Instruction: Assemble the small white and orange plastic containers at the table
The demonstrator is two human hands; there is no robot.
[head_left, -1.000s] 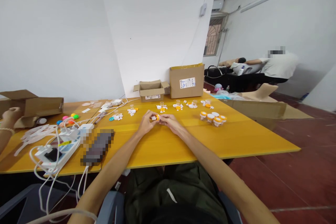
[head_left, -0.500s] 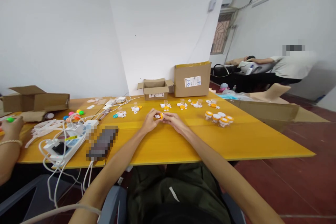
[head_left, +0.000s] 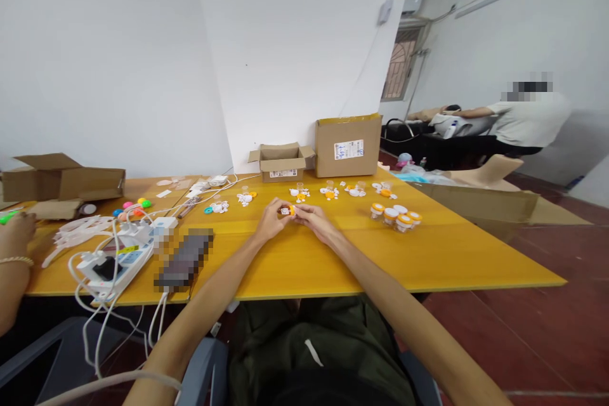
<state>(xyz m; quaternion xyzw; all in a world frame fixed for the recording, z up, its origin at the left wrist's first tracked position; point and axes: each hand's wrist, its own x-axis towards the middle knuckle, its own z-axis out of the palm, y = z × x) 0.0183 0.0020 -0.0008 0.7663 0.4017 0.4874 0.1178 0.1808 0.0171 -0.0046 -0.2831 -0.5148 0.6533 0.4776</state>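
Note:
Between both hands, above the middle of the table, is a small clear jar (head_left: 286, 210) with white pieces in it and an orange lid at its right end. My left hand (head_left: 272, 221) grips the body, thumb and fingers closed about it. The fingers of my right hand (head_left: 316, 221) are closed on the lid side and partly hide it. Just beyond lie small piles of white and orange parts (head_left: 299, 194), some beside clear cups. To the right stands a group of lidded jars (head_left: 400, 216) with orange and white tops.
Two cardboard boxes, one open (head_left: 281, 162) and one tall (head_left: 348, 147), stand at the back. On the left are a power strip (head_left: 136, 260) with cables, a phone (head_left: 185, 260) and colored balls (head_left: 137, 204). A co-worker's hand (head_left: 16, 235) holds something green at far left.
The view has shifted slightly. My hands keep nearly the same hold on the jar. At far left the co-worker's hand has moved a little leftward.

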